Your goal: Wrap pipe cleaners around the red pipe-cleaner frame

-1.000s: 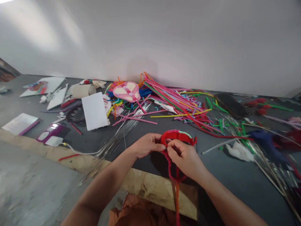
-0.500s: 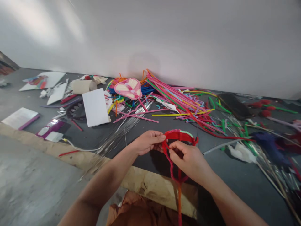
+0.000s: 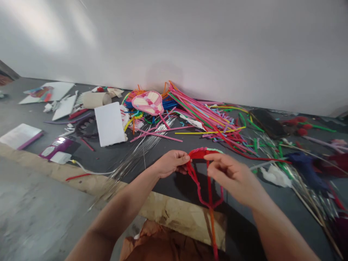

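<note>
We hold the red loop (image 3: 199, 153) up just above the counter (image 3: 114, 157), close to its near edge. The loop's long axis runs from its arched top, farthest from us, back toward our body. It narrows there into an orange-red stem (image 3: 212, 224) that hangs down past the counter's edge.

The left hand (image 3: 171, 163) is at the loop's upper left corner. Its grip is closed, with thumb and fingertips pinched on the red strand where the arch begins. From that grip the arch runs off to the right, and the rest of the loop drops down and toward us.

The right hand (image 3: 235, 177) is on the loop's right side, in front of its right edge and covering it. It is blurred and its fingers look loosely spread, with the tips close to the strand that runs down the loop's middle. We cannot tell whether they grip that strand or only come near it.

Beyond the loop lies a heap of coloured pipe cleaners (image 3: 206, 119), and to the loop's left a fan of silver wires (image 3: 141, 150).
</note>
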The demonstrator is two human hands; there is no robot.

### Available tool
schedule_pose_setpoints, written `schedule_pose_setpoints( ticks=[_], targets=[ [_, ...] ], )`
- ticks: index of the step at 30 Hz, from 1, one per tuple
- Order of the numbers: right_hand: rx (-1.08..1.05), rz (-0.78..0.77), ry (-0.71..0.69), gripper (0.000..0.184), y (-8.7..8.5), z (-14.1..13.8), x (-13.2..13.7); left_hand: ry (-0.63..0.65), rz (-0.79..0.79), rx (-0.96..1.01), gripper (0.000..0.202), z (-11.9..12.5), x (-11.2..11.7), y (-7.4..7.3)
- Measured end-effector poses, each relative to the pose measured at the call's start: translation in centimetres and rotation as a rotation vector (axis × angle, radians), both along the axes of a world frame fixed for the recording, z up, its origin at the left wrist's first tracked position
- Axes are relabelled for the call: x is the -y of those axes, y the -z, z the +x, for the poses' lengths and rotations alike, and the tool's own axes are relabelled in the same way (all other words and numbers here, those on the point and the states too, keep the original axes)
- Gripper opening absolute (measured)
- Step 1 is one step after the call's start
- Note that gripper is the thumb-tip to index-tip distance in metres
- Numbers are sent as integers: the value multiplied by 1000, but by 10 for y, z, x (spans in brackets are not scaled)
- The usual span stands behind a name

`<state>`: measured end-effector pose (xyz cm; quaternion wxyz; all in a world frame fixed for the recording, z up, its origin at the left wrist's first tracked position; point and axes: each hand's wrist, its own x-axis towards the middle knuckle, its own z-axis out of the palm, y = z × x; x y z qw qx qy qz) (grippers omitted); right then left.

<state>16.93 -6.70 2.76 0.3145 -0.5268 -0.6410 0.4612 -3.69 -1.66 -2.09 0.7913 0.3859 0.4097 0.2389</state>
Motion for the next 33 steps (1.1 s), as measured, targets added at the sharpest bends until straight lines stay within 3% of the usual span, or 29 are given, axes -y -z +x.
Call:
schedule_pose_setpoints(
  ticks=[5,9,12,17,22,24,30,33],
  targets=[
    [-19,113,295,28,-10,49,-8,38,14,-29,39,-1,-1,-3],
    [176,201,493,28,4,84,-9,30,50,-86,39,-3,-2,-7],
    [299,220,567,28,22,98,-8,56,102,-129,45,-6,-5,-8],
    [450,270,446,25,44,92,-8,111,203,-226,44,-10,-9,-8],
    [396,406,171,28,46,65,-9,127,214,-230,35,-11,-9,-8],
    [351,391,93,29,46,57,-8,136,218,-227,34,-11,-8,-9],
    [325,265,73,22,50,54,-5,165,219,-244,33,-12,-9,-10],
    [307,231,78,21,50,50,-4,158,332,-265,35,-11,-10,-10]
  ],
)
